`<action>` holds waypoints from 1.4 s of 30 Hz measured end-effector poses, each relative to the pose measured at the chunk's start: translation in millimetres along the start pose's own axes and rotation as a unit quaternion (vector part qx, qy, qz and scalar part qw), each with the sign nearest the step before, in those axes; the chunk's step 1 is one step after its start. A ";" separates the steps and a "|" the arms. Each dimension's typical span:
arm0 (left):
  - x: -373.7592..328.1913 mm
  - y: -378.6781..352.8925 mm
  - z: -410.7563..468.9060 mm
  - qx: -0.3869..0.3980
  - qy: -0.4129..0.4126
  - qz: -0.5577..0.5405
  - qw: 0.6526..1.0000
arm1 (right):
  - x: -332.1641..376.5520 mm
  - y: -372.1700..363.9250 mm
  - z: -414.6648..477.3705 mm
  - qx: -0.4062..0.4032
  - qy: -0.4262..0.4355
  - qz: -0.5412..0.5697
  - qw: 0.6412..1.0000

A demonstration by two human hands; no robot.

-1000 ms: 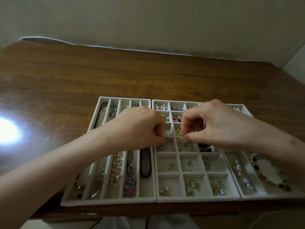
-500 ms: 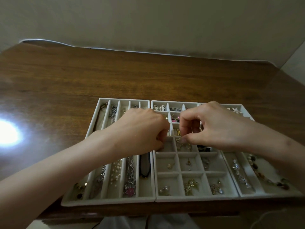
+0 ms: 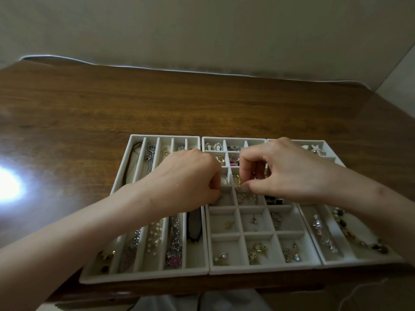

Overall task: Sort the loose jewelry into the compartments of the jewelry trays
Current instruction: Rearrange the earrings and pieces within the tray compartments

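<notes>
Three pale grey jewelry trays lie side by side at the table's near edge. The left tray (image 3: 125, 274) holds necklaces in long slots. The middle tray (image 3: 258, 269) is a grid with earrings. The right tray (image 3: 350, 254) holds bracelets. My left hand (image 3: 188, 178) is curled, its fingertips tucked into a compartment at the middle tray's left side; what they hold, if anything, is hidden. My right hand (image 3: 289, 173) pinches a small gold earring (image 3: 238, 183) between thumb and forefinger over the middle tray's third row.
The trays sit on a brown wooden table (image 3: 202, 102) that runs back to a pale wall. A bright glare spot (image 3: 9, 187) lies at the far left. A pink star pendant (image 3: 174, 261) lies near the left tray's front.
Both hands stay over the middle tray. My right thumb and forefinger have drawn closer together on the gold piece, and my left hand has edged slightly right.
</notes>
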State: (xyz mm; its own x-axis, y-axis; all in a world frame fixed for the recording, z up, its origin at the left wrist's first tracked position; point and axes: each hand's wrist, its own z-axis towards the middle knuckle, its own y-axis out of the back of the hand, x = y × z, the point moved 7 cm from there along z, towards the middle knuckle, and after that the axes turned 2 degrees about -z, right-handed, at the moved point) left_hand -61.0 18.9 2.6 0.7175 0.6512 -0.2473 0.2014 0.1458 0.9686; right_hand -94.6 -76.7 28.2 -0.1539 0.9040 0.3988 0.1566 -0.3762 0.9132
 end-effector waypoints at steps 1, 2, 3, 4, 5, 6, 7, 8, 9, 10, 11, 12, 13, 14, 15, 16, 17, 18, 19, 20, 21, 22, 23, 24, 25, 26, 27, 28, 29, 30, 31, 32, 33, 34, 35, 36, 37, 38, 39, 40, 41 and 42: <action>0.6 -0.1 0.2 -0.002 -0.001 -0.002 1.000 | -0.3 0.0 0.1 -0.001 0.000 -0.001 1.000; 1.3 0.3 0.5 -0.004 -0.003 -0.002 1.000 | -0.3 0.3 -0.2 -0.002 0.000 -0.001 1.000; 1.5 1.6 0.6 -0.008 -0.007 -0.004 1.000 | -0.3 0.5 -0.6 -0.003 0.001 0.001 1.000; 1.5 4.1 0.3 -0.016 -0.013 -0.008 1.000 | -0.1 0.5 -1.0 -0.002 0.001 0.002 1.000; 0.8 7.6 0.2 -0.028 -0.021 -0.013 0.999 | 0.0 0.4 -1.3 -0.002 0.001 0.004 1.000; 0.4 11.2 -0.3 -0.041 -0.030 -0.018 0.999 | 0.2 0.2 -1.5 -0.001 0.002 0.006 1.000; -0.2 13.8 -0.7 -0.049 -0.036 -0.019 0.998 | 0.2 -0.1 -1.4 -0.002 0.003 0.010 1.000; -0.5 15.4 -1.0 -0.051 -0.041 -0.016 0.998 | 0.0 -0.1 -1.5 -0.004 0.004 0.013 1.000; -0.4 15.6 -1.0 -0.049 -0.044 -0.009 0.998 | -0.5 -0.2 -1.5 -0.006 0.004 0.015 1.000; 0.0 14.9 -1.0 -0.043 -0.045 -0.003 0.998 | -1.1 -0.4 -1.5 -0.006 0.004 0.018 1.000; 0.9 13.8 -1.1 -0.033 -0.044 0.001 0.998 | -1.5 -0.7 -1.5 -0.006 0.003 0.023 1.000; 1.6 12.8 -1.2 -0.023 -0.041 0.006 0.999 | -1.9 -0.9 -1.4 -0.004 0.002 0.029 1.000; 1.8 11.5 -1.3 -0.013 -0.038 0.011 0.999 | -2.2 -1.1 -1.0 -0.003 0.001 0.035 0.999; 1.4 10.1 -1.3 -0.005 -0.036 0.018 0.999 | -2.7 -1.2 -0.7 -0.003 0.001 0.039 0.999; 0.2 8.7 -1.0 0.001 -0.035 0.030 0.999 | -3.4 -1.2 0.0 -0.005 0.001 0.041 0.999; -1.4 7.5 -0.7 0.004 -0.033 0.046 0.998 | -4.1 -1.2 0.4 -0.006 0.000 0.043 0.999; -3.5 6.8 -0.6 0.004 -0.032 0.061 0.998 | -4.4 -1.3 1.2 -0.008 0.000 0.045 0.999; -5.6 6.4 -0.5 0.002 -0.031 0.073 0.997 | -4.6 -1.4 1.6 -0.010 0.000 0.046 0.999; -7.7 6.1 -0.4 0.000 -0.030 0.084 0.996 | -4.5 -1.6 2.1 -0.010 0.001 0.046 0.999; -9.3 6.1 -0.4 -0.003 -0.030 0.092 0.995 | -4.3 -1.9 2.5 -0.010 0.002 0.045 0.999; -10.8 6.4 -0.6 -0.005 -0.031 0.098 0.995 | -3.9 -2.5 2.9 -0.008 0.003 0.045 0.999; -11.9 6.9 -0.5 -0.008 -0.032 0.102 0.994 | -3.6 -3.0 3.2 -0.005 0.003 0.044 0.999; -12.2 7.0 -0.6 -0.010 -0.032 0.105 0.994 | -3.3 -3.3 3.5 -0.005 0.003 0.043 0.999; -12.5 7.0 -0.5 -0.012 -0.031 0.106 0.994 | -3.2 -3.1 3.6 -0.005 0.004 0.042 0.999; -12.7 6.9 -0.5 -0.016 -0.030 0.107 0.994 | -3.1 -2.9 3.8 -0.007 0.005 0.040 0.999; -12.6 6.5 -0.7 -0.019 -0.028 0.106 0.994 | -2.9 -2.6 3.7 -0.008 0.005 0.040 0.999; -12.7 5.9 -1.0 -0.022 -0.026 0.105 0.994 | -2.7 -2.2 3.8 -0.009 0.005 0.042 0.999; -12.4 4.9 -1.2 -0.023 -0.024 0.103 0.994 | -2.9 -2.0 3.8 -0.010 0.005 0.044 0.999; -12.4 4.2 -1.7 -0.023 -0.023 0.097 0.995 | -3.0 -2.0 3.8 -0.010 0.004 0.046 0.999; -12.0 3.7 -2.3 -0.023 -0.021 0.088 0.996 | -3.1 -2.2 4.0 -0.010 0.004 0.048 0.999; -11.6 3.6 -2.6 -0.021 -0.018 0.079 0.997 | -3.1 -2.7 4.1 -0.009 0.004 0.048 0.999; -10.8 3.8 -2.9 -0.021 -0.015 0.070 0.997 | -3.3 -3.2 4.4 -0.009 0.005 0.048 0.999; -9.8 4.2 -3.1 -0.022 -0.010 0.062 0.998 | -3.4 -3.9 4.8 -0.008 0.005 0.049 0.999; -8.4 4.0 -2.9 -0.024 -0.006 0.055 0.998 | -3.3 -4.6 5.1 -0.008 0.006 0.049 0.999; -7.2 3.8 -2.8 -0.027 -0.002 0.049 0.998 | -3.3 -5.2 5.4 -0.008 0.007 0.050 0.999; -6.6 3.8 -2.8 -0.032 -0.001 0.046 0.998 | -3.0 -5.7 5.7 -0.008 0.007 0.050 0.999; -6.4 4.2 -3.0 -0.037 -0.001 0.044 0.998 | -2.8 -6.3 6.0 -0.007 0.008 0.049 0.999; -6.1 4.4 -3.3 -0.041 -0.002 0.040 0.998 | -2.4 -6.7 6.2 -0.007 0.009 0.048 0.999; -5.3 5.1 -3.4 -0.043 -0.003 0.035 0.998 | -2.1 -7.1 6.3 -0.005 0.009 0.048 0.999; -3.6 6.6 -3.6 -0.047 -0.003 0.028 0.998 | -1.7 -7.4 6.5 -0.004 0.010 0.050 0.999; -1.5 9.0 -3.5 -0.053 -0.003 0.018 0.998 | -1.8 -7.6 6.4 -0.004 0.011 0.054 0.998; 1.0 12.4 -3.6 -0.065 -0.005 0.005 0.998 | -1.8 -7.4 6.4 -0.004 0.012 0.057 0.998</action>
State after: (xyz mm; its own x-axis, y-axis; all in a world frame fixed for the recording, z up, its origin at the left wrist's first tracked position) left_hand -60.1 24.1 14.4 0.7263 0.6450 -0.2377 0.1075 0.2350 0.9660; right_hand -89.2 -74.2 20.2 -0.1594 0.8496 0.5028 0.1668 -0.4788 0.8619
